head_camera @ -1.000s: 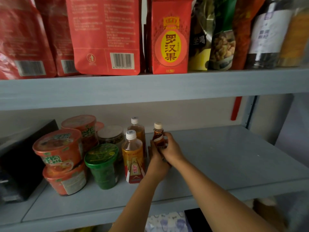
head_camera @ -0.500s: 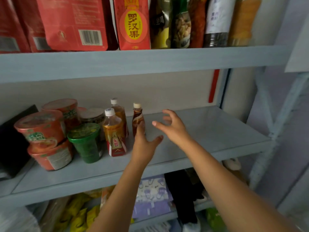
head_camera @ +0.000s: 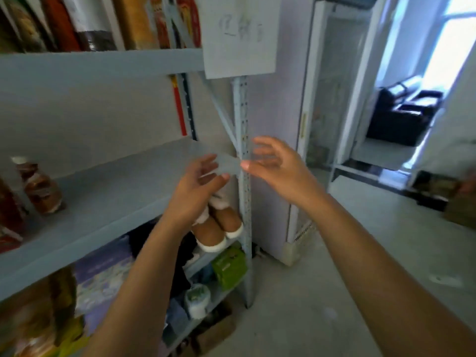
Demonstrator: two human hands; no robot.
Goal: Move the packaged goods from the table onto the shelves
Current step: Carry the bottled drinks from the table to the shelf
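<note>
Both my hands are empty and raised in front of the grey middle shelf (head_camera: 110, 191). My left hand (head_camera: 198, 186) has relaxed, spread fingers near the shelf's right front corner. Just right of it, my right hand (head_camera: 273, 166) is spread open too, in front of the shelf post (head_camera: 243, 155). A small brown bottle (head_camera: 38, 186) with a pale cap stands on the middle shelf at the far left, well away from both hands. Bags and bottles (head_camera: 92, 24) line the top shelf.
Lower shelves hold a brown plush toy (head_camera: 219, 228), a green box (head_camera: 229, 269), a purple pack (head_camera: 103, 276) and a small tub (head_camera: 197, 300). A white sign (head_camera: 239, 34) hangs on the post. A tall pale cabinet (head_camera: 329, 86) and a doorway stand to the right, over bare concrete floor (head_camera: 322, 292).
Both hands let go of the small brown bottle on the middle shelf and drew back open. My view has swung right, pushing the cups and bottles out of frame at the left.
</note>
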